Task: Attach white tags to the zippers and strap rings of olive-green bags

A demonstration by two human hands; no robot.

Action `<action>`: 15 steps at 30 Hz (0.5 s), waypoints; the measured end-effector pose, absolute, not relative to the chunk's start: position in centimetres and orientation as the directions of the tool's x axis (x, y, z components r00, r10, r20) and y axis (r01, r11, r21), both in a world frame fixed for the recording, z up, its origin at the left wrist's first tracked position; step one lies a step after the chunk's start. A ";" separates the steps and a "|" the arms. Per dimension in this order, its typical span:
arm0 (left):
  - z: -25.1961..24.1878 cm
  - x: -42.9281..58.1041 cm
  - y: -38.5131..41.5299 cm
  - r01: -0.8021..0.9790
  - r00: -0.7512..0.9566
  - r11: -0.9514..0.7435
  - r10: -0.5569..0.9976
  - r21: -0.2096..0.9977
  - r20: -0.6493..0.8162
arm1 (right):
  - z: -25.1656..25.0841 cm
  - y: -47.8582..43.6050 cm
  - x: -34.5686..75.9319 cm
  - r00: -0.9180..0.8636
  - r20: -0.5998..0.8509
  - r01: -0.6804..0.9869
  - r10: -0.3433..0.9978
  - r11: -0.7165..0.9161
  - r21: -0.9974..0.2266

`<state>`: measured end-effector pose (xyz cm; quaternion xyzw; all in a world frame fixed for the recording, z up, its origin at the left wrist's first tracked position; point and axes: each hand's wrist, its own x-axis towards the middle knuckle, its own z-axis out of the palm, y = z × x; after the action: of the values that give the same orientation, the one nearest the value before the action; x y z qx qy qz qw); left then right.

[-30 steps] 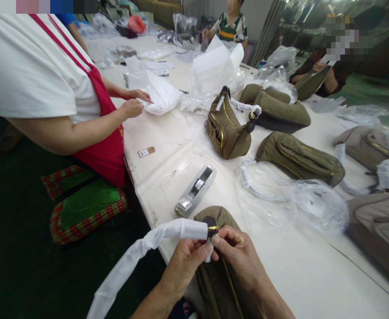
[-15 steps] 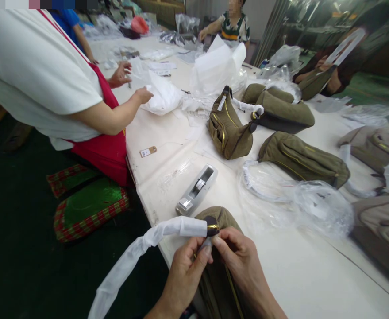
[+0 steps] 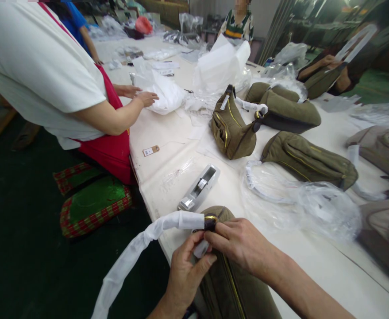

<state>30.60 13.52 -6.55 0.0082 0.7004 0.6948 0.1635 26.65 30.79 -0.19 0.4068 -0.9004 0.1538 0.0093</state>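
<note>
An olive-green bag (image 3: 227, 288) with a gold zip lies at the near table edge under my hands. Its strap (image 3: 141, 248), wrapped in white paper, hangs off the edge to the left. My left hand (image 3: 187, 270) pinches a small white piece of wrapping beside the strap's gold clasp (image 3: 210, 220). My right hand (image 3: 239, 243) has its fingers closed on the bag's end at that clasp.
A grey tape dispenser (image 3: 199, 188) lies just beyond my hands. More olive bags (image 3: 309, 159) and clear plastic bags (image 3: 313, 204) cover the white table (image 3: 167, 146). A person in a white shirt and red apron (image 3: 111, 146) stands at left, handling white paper. Others sit beyond.
My right hand has slid left over the clasp end of the bag. My left hand has dropped slightly, still pinching the white piece. The person at left brought both hands back to the white paper.
</note>
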 end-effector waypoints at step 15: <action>-6.2 30.5 15.1 -0.325 -0.946 -0.170 0.039 0.930 -0.323 | 0.3 29.9 26.2 -0.786 0.047 -0.576 -0.617 0.702 -0.419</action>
<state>30.55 15.13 -6.15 -0.1128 0.6330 0.7564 0.1202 26.21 29.94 0.26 0.3237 -0.9212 0.2105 -0.0484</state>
